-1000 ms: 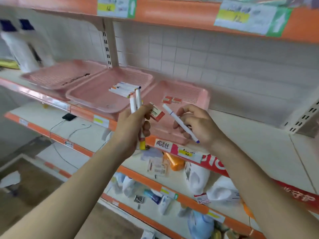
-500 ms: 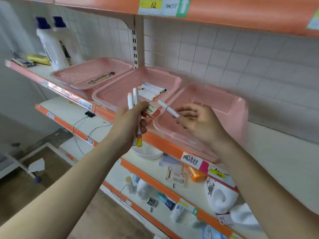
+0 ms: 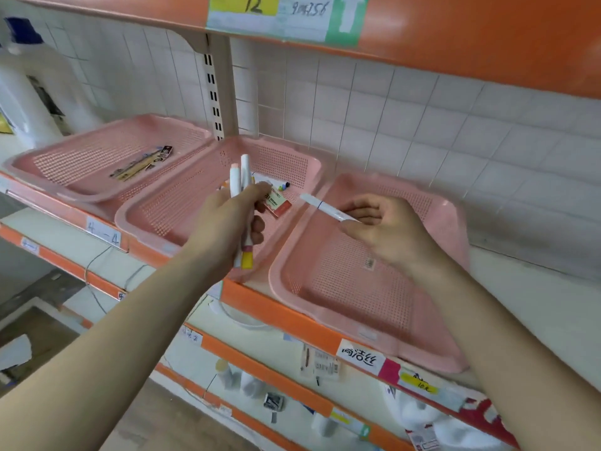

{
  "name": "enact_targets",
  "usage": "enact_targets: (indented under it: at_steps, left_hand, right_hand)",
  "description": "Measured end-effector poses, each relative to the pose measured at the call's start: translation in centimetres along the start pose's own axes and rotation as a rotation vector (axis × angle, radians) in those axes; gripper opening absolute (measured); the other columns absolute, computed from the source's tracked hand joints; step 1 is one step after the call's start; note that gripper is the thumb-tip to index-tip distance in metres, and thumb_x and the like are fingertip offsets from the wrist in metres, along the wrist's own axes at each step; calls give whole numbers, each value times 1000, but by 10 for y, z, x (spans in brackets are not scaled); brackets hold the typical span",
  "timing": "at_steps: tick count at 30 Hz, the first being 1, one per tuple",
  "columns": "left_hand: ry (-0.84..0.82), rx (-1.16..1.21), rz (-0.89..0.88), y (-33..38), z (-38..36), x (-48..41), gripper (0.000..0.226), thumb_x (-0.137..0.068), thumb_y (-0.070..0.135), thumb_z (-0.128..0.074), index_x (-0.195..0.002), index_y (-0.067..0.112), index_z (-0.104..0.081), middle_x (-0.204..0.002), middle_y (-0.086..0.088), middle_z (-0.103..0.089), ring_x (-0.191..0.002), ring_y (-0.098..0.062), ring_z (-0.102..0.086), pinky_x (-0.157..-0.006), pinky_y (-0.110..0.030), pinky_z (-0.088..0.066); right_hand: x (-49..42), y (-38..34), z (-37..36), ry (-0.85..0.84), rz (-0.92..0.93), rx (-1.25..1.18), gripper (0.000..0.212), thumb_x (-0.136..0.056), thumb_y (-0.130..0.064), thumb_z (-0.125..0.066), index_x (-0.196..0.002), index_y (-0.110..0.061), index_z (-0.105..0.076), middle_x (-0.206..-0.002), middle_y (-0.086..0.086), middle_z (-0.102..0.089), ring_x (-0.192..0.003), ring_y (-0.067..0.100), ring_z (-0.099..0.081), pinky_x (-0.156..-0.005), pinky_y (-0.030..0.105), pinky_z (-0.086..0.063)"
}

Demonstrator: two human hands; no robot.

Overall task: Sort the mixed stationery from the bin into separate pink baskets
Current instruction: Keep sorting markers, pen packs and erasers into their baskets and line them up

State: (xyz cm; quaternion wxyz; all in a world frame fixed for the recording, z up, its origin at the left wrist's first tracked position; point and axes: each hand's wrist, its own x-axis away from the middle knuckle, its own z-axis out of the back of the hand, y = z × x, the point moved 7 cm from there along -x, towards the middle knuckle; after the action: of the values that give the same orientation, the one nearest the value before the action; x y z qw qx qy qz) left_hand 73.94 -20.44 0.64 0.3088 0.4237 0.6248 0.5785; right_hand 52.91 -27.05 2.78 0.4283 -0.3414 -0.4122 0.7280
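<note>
A white bottle [image 3: 31,96] is standing at the far left of the orange-edged shelf [image 3: 286,312]. Beside it, the left pink basket [image 3: 81,161] is holding a flat packaged item [image 3: 144,164] that is lying slantwise on its floor; the print is too blurred to read. The middle pink basket [image 3: 169,209] is sitting just to the right, its rim touching the left one. The left hand [image 3: 227,222] is hovering over this basket's near right corner, its fingers wrapping two white markers [image 3: 246,170] held upright, while thumb and fingertips are also pinching a small red-and-white eraser pack [image 3: 277,204]. Behind the hand, a few coloured marker ends [image 3: 285,185] are peeking out on the basket floor. Further right, the right hand [image 3: 387,229] is pinching a single white marker [image 3: 325,208] between thumb and curled fingers, its free end pointing left, above the far part of the right pink basket [image 3: 351,307].
</note>
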Motion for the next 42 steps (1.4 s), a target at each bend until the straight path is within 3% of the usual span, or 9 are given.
enact_targets:
  at_steps: [7, 12, 17, 24, 27, 29, 35, 42]
  left_hand:
    - [-242, 49, 100, 6, 19, -67, 17, -96, 20, -61, -84, 11, -53, -70, -2, -49, -46, -11, -39, -34, -18, -30]
    - [-355, 4, 98, 30, 57, -120, 13, -97, 17, -61, -89, 11, -54, -67, -1, -53, -45, -10, -41, -35, -19, -34]
    - [-408, 36, 132, 34, 90, -164, 15, -96, 17, -62, -101, 8, -50, -66, -3, -50, -46, -12, -41, -34, -19, -33]
    - [-504, -58, 157, 32, 102, -193, 16, -97, 20, -61, -86, 10, -54, -62, 0, -54, -45, -11, -41, -33, -18, -31]
    - [-508, -86, 194, 30, 108, -201, 17, -97, 21, -62, -89, 8, -55, -69, -4, -52, -44, -11, -39, -33, -17, -30]
    - [-510, -101, 221, 27, 112, -204, 17, -97, 22, -62, -94, 7, -55, -74, -7, -50, -43, -11, -38, -33, -17, -29]
    - [-559, -202, 223, 15, 127, -213, 28, -96, 26, -63, -98, -1, -66, -83, -10, -62, -47, -12, -44, -36, -19, -31]
    - [-596, -254, 151, 13, 134, -214, 20, -93, 27, -70, -87, 8, -71, -75, -4, -69, -51, -10, -44, -50, -26, -30]
  right_hand:
    - [-42, -5, -29, 53, -13, 183, 19, -87, -3, -69, -99, -18, -72, -89, -7, -71, -76, 0, -63, -71, 9, -48]
    - [-81, -19, -84, 62, -28, 295, 20, -88, -9, -68, -97, -26, -70, -80, -16, -63, -70, -3, -56, -71, 19, -43]
    - [-108, -29, -125, 157, -62, 369, 13, -89, -12, -69, -98, -20, -71, -80, -20, -61, -66, -11, -53, -65, 7, -39]
    - [-121, -32, -164, 147, -166, 594, 20, -86, -19, -71, -105, -24, -70, -99, -7, -59, -82, 0, -51, -68, 5, -36]
    - [-128, -28, -179, 128, -245, 641, 20, -85, -20, -72, -104, -26, -72, -101, -5, -65, -92, 12, -60, -82, 25, -50]
    - [-133, -21, -191, 86, -298, 718, 19, -84, -21, -72, -103, -28, -74, -100, -6, -68, -94, 14, -62, -86, 30, -52]
    - [-146, -1, -218, 4, -396, 902, 22, -83, -22, -70, -102, -31, -75, -106, -5, -69, -97, 18, -65, -87, 31, -54]
    - [-162, 2, -236, -24, -367, 1011, 21, -84, -20, -65, -100, -30, -73, -106, 2, -66, -97, 26, -64, -78, 29, -51]
